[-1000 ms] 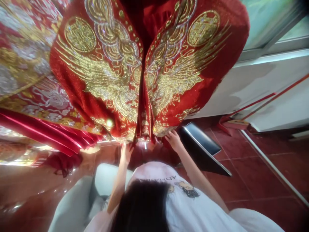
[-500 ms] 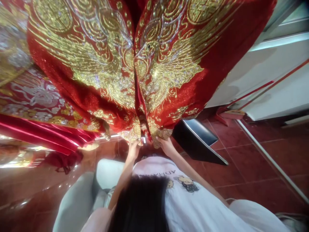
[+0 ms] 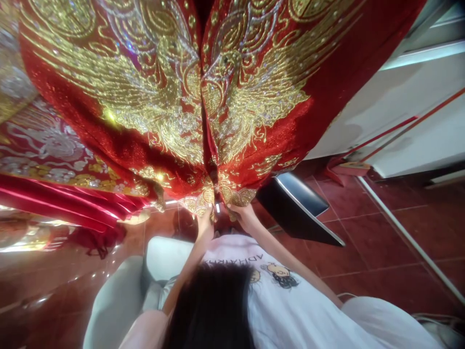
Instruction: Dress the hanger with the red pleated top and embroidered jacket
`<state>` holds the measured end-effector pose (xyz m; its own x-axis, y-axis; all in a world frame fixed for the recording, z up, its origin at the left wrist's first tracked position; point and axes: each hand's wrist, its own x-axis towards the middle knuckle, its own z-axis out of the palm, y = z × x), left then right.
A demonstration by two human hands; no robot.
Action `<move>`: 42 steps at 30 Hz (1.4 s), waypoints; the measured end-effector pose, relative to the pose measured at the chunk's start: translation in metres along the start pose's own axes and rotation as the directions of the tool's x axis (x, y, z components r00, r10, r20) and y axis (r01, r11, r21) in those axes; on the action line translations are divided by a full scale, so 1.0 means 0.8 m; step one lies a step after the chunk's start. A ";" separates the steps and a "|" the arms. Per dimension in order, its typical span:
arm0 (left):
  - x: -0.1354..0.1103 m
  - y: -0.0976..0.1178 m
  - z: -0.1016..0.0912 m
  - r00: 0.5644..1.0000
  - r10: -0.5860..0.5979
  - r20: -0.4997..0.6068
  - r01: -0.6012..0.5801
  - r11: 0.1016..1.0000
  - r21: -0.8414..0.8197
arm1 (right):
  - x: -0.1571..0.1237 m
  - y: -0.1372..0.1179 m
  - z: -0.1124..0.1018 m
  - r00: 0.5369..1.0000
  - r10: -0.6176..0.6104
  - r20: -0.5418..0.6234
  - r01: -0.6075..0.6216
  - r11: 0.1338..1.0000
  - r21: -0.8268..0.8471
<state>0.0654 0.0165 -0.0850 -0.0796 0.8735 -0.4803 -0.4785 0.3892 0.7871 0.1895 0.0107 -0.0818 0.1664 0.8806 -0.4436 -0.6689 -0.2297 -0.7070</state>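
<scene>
Here's the red robe (image 3: 189, 97), spread wide and hanging, glittering with gold and silver winged embroidery. Its two front panels meet down the middle, and the gold-trimmed hem (image 3: 203, 198) bunches at the centre.

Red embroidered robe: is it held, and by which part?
Yes: left hand and right hand each grip the robe at its gold hem, beside the front slit.

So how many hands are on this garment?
2. The left hand grips the gold hem of the red garment just left of its centre opening; the right hand grips the hem just right of it. No other hands show.
</scene>
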 end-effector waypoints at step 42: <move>-0.012 -0.011 0.013 0.996 -0.088 0.011 0.089 0.994 -0.069 | -0.007 0.007 0.030 0.997 0.053 -0.052 -0.049 0.996 0.075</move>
<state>0.0799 0.0080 -0.0836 -0.0272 0.8389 -0.5437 -0.5427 0.4444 0.7128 0.1672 0.0146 -0.0702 0.1680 0.8446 -0.5083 -0.7286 -0.2409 -0.6412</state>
